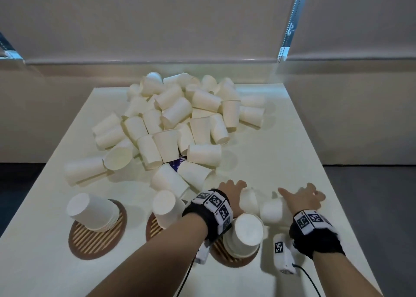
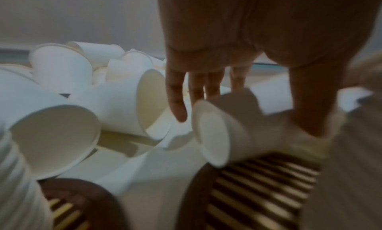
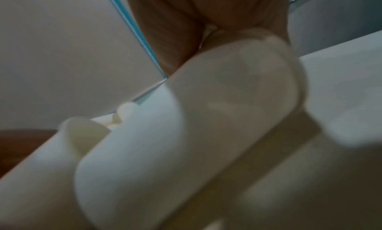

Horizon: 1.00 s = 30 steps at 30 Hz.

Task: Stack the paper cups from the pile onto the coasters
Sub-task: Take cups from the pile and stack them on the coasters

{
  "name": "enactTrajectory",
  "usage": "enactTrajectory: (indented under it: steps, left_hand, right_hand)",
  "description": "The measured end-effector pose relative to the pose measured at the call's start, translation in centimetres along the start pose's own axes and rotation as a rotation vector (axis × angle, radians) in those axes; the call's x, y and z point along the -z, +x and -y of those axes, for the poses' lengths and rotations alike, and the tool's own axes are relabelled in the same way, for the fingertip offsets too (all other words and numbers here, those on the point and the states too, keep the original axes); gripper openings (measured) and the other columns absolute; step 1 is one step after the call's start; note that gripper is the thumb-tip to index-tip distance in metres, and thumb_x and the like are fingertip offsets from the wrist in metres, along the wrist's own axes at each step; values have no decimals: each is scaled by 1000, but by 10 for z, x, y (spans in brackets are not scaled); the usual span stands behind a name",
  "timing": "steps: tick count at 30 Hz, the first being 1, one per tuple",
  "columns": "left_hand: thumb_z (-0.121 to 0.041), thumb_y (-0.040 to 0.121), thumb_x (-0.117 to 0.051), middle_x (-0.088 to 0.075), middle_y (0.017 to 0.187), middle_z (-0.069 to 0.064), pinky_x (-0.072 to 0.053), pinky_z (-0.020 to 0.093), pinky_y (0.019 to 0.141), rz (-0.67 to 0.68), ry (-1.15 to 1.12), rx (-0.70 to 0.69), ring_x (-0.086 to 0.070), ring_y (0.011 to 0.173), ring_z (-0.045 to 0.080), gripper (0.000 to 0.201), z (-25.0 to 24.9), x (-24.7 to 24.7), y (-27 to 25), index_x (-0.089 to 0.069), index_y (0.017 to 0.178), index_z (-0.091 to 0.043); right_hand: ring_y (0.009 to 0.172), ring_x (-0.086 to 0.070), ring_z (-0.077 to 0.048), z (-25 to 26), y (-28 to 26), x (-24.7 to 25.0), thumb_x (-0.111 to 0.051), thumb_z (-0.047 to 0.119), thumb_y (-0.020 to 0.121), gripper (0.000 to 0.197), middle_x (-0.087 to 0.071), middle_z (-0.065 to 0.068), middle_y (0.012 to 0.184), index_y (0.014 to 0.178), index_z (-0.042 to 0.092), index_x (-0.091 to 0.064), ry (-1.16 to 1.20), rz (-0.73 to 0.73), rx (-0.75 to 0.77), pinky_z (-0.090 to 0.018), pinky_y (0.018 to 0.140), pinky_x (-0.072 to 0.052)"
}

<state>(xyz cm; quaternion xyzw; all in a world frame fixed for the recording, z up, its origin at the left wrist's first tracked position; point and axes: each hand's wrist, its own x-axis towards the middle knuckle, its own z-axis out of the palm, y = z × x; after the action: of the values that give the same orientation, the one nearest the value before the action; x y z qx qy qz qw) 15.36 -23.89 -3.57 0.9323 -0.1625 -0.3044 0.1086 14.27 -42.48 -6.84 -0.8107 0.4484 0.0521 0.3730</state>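
Observation:
A loose pile of white paper cups (image 1: 180, 125) covers the middle of the table. Three round slatted coasters lie along the front: left coaster (image 1: 90, 240), middle coaster (image 1: 153, 228), right coaster (image 1: 225, 255). Each carries a stack of upside-down cups, such as the left stack (image 1: 92, 211) and the right stack (image 1: 246, 233). Just beyond the right stack, my left hand (image 1: 233, 190) grips a cup (image 2: 227, 132) lying sideways, thumb (image 2: 310, 102) on its wall. My right hand (image 1: 301, 199) holds another cup (image 1: 272, 210), which fills the right wrist view (image 3: 206, 119).
The cream table (image 1: 292, 150) ends at a near right edge and a left edge (image 1: 33, 184), with dark floor beyond both. A wall with a ledge stands behind the pile. Cables trail from both wrist cameras near the front edge.

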Motion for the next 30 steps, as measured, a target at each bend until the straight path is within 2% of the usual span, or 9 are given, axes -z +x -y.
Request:
enactTrajectory:
  steps: [5, 10, 14, 17, 20, 22, 25, 27, 30]
  left_hand:
    - [-37, 77, -72, -49, 127, 8, -45, 44, 94, -100, -20, 33, -49, 117, 29, 73, 11, -1, 7, -33, 137, -21]
    - [-37, 73, -75, -54, 117, 7, -47, 36, 87, -246, -345, 38, -55, 107, 27, 73, 8, 24, -6, -33, 129, -18]
    - [-39, 70, -77, -56, 103, 3, -49, 33, 73, -439, -678, 7, -58, 91, 24, 62, 11, 58, -34, -39, 116, -24]
    - [-43, 60, -81, -60, 101, 1, -53, 31, 67, -497, -871, -72, -62, 89, 21, 51, 21, 85, -67, -52, 101, -33]
    - [-50, 48, -78, -59, 91, 0, -43, 20, 49, -486, -967, -158, -59, 75, 17, 50, 25, 107, -95, -60, 93, -37]
    - [-49, 49, -78, -55, 87, 4, -40, 23, 49, -492, -967, -178, -54, 70, 17, 49, 22, 114, -106, -63, 93, -36]
    - [-38, 60, -82, -54, 88, 7, -39, 21, 44, -501, -980, -143, -52, 65, 17, 45, 23, 118, -123, -62, 98, -26]
    - [-40, 58, -80, -58, 90, 5, -38, 21, 42, -494, -1020, -78, -55, 63, 17, 46, 34, 118, -138, -60, 96, -23]
    - [-44, 57, -72, -61, 82, 1, -34, 22, 42, -513, -1003, 8, -53, 58, 17, 37, 56, 120, -165, -59, 85, -24]
  right_hand:
    - [116, -50, -39, -3, -4, 1, -71, 32, 79, 67, -45, -21, 133, 129, 5, -36, 84, -4, 65, -43, 90, -42]
    - [116, -53, -35, 13, -5, 13, -71, 25, 80, 52, -56, -19, 126, 123, 5, -51, 142, 46, 148, -36, 92, -41]
    - [98, -61, -35, 43, 0, 48, -71, 16, 80, 32, -64, -19, 108, 109, 13, -59, 454, 2, 255, -49, 91, -51]
    - [87, -57, -25, 71, -17, 85, -65, 11, 84, 16, -59, 0, 79, 87, 25, -57, 582, 11, 424, -44, 84, -49]
    - [74, -58, -21, 96, -59, 102, -59, 7, 88, 16, -59, 0, 78, 96, 21, -60, 631, 191, 562, -25, 61, -53]
    - [69, -59, -18, 109, -97, 96, -54, 5, 91, 18, -62, -5, 82, 106, 12, -60, 643, 408, 577, -18, 51, -53]
    - [75, -59, -27, 117, -146, 79, -47, 4, 94, 19, -63, -16, 93, 107, 2, -61, 667, 637, 536, -27, 57, -53]
    - [83, -58, -30, 118, -168, 73, -45, 13, 97, 27, -61, -20, 99, 111, -4, -60, 650, 730, 500, -32, 63, -52]
    - [82, -64, -22, 117, -186, 71, -42, 42, 96, 45, -66, -10, 98, 122, 8, -56, 320, 741, 572, -34, 72, -55]
